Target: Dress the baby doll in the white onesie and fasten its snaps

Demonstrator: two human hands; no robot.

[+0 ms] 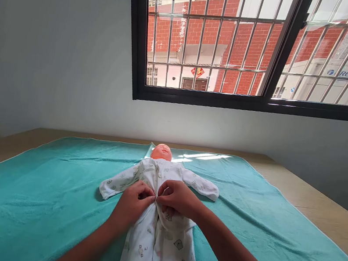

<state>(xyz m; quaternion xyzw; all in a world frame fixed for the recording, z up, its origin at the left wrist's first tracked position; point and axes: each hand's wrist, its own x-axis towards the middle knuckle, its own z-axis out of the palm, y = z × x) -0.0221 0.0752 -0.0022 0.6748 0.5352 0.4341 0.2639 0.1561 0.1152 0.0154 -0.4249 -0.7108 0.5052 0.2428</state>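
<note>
One doll (162,151) lies face up on one turquoise blanket (50,190) spread over one wooden worktop (297,193), wearing white printed clothes (171,248). Two hands, left hand (136,201) and right hand (179,198), meet at its middle, fingers (164,200) pinched together on the front fabric.

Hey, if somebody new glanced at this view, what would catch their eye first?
Probably the doll in a printed white outfit, lying on a turquoise blanket at lower center. The left hand and right hand meet at the outfit's front, fingertips pinched. Above, a dark-framed, barred window shows red brick outside.
</note>
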